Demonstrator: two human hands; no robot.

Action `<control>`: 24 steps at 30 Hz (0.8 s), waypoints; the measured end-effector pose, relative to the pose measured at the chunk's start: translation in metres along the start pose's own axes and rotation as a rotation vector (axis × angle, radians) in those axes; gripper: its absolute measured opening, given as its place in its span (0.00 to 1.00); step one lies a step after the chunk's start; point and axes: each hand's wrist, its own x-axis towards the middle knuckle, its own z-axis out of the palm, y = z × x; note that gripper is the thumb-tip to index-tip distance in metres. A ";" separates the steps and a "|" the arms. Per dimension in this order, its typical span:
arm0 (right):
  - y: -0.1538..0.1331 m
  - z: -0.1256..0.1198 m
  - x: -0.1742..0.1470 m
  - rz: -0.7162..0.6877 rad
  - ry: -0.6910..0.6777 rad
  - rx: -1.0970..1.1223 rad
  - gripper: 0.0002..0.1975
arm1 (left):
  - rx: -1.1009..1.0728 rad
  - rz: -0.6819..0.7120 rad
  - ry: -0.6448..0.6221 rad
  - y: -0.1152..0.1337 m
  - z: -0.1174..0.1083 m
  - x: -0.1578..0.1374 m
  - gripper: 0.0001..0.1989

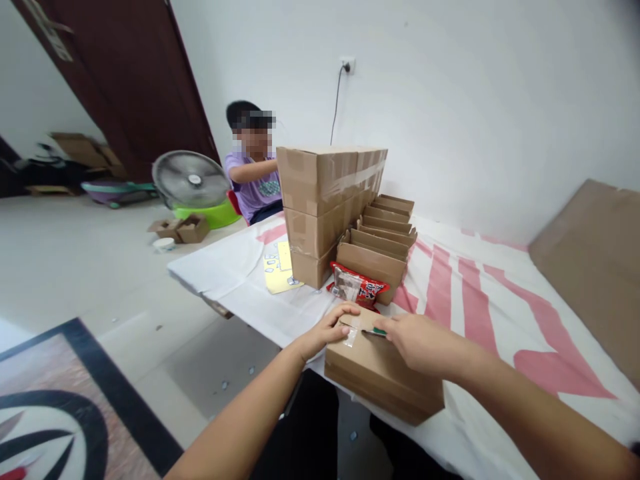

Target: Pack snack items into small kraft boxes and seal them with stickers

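Observation:
A closed cardboard box [383, 377] lies at the table's near edge, with a strip of clear tape [351, 335] across its top. My left hand [336, 325] rests on the box's far left corner, fingers stretched out and thumb apart, beside the tape. In my right hand [417, 340] is a box cutter [375, 332] with a green part showing; its blade end points left at the tape and the top of the box. Whether the blade has cut in, I cannot tell. Just behind the box sits a red snack packet [367, 288] with a clear window.
Stacked taped boxes [320, 193] stand behind, beside a row of open cartons [373, 257]. A yellow sheet [280, 273] lies left of them. Across the table [445, 287] sits a person [255, 173] in a purple shirt. A fan [190, 180] stands on the floor; cardboard [595, 267] leans right.

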 end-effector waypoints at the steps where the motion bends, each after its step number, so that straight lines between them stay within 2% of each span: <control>1: 0.003 -0.003 -0.006 0.023 -0.033 0.002 0.20 | 0.008 -0.011 -0.001 0.000 0.000 0.000 0.27; 5: 0.017 -0.011 -0.030 0.111 -0.109 0.090 0.13 | 0.025 -0.040 -0.003 -0.003 0.000 -0.001 0.26; 9: 0.036 -0.002 -0.051 0.136 0.014 0.297 0.10 | 0.011 -0.015 0.010 -0.003 0.002 -0.001 0.24; 13: 0.046 0.009 -0.065 0.165 0.039 0.348 0.11 | -0.002 -0.040 0.018 0.000 0.003 -0.001 0.23; 19: 0.049 0.005 -0.088 0.168 0.058 0.390 0.15 | 0.019 -0.044 0.009 0.002 0.003 -0.002 0.23; 22: 0.068 0.012 -0.109 0.192 0.063 0.390 0.17 | 0.027 -0.031 0.001 0.003 0.003 -0.002 0.22; 24: 0.089 0.025 -0.124 0.247 0.079 0.425 0.18 | 0.021 -0.030 0.001 0.003 0.003 -0.002 0.22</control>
